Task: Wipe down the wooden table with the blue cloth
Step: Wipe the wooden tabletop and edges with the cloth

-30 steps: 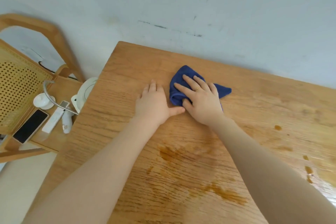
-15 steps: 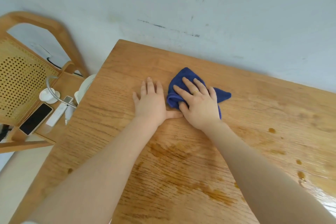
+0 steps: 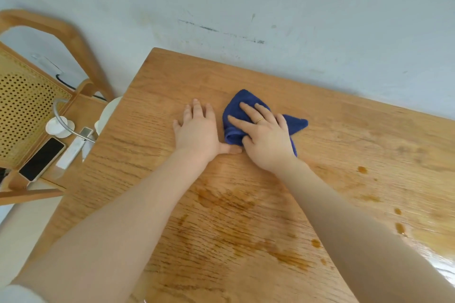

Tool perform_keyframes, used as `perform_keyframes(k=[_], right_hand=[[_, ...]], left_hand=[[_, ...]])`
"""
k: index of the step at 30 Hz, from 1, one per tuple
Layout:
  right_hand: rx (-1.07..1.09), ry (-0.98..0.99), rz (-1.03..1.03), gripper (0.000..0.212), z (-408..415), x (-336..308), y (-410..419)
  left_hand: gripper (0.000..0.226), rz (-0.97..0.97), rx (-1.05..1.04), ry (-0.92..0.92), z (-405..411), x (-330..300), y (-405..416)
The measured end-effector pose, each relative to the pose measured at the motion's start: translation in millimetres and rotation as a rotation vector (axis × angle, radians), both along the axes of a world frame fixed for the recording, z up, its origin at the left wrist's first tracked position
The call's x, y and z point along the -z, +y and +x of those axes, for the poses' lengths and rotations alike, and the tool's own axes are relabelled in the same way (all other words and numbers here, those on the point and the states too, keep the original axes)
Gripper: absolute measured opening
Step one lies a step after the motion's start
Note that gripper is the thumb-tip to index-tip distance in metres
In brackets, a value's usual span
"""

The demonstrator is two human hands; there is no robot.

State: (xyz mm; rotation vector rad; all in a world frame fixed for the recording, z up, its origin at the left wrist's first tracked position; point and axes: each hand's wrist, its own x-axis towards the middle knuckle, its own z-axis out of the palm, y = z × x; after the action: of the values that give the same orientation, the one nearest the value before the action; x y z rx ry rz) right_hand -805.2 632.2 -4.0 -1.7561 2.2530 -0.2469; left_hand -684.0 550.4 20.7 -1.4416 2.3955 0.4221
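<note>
Both hands barely shifting since a second ago: right hand pressing blue cloth flat-fingered, left hand lying splayed beside cloth; spill streaks nearer than cloth remaining unwiped.

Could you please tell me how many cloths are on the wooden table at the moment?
1: the blue cloth lies near the wooden table's far edge, under the right hand. None other shows.

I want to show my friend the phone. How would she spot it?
Start at the wooden table and look past its left edge to the chair with the woven back. On its seat lies the phone, nearest the seat's front edge. It is the flat rectangle with a black screen; the things beside it are white.
</note>
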Motion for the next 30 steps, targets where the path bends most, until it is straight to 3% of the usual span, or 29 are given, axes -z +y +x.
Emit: perform_keyframes(k=[4, 9, 13, 18, 26, 30], right_hand=[[0.009, 0.009, -0.002, 0.052, -15.7, 0.4, -11.7], [0.344, 0.065, 0.017, 0.046, -58.8, 3.7, -53.5], [0.349, -0.022, 0.022, 0.047, -30.9, -3.0, -31.6], [0.199, -0.068, -0.011, 0.056, -1.0, -5.7, 10.2], [0.529, 0.024, 0.04, 0.047, -41.3, 0.2, -43.5], [0.49, -0.041, 0.021, 0.048, -2.2, -4.7, -22.4]], left_hand=[[0.128, 0.003, 0.015, -0.031, -3.3, -2.3, -2.8], [0.126, -0.016, 0.026, -0.017, 1.1, 6.9, -0.4], [0.122, 0.013, 0.025, 0.033, 7.8, 8.9, 4.3], [0.127, 0.047, 0.027, 0.011, -0.8, -2.1, -1.0], [0.129, 0.036, 0.041, -0.005, -1.3, 5.9, -4.5], [0.126, 0.034, 0.025, 0.048, 1.5, 7.0, -0.5]])
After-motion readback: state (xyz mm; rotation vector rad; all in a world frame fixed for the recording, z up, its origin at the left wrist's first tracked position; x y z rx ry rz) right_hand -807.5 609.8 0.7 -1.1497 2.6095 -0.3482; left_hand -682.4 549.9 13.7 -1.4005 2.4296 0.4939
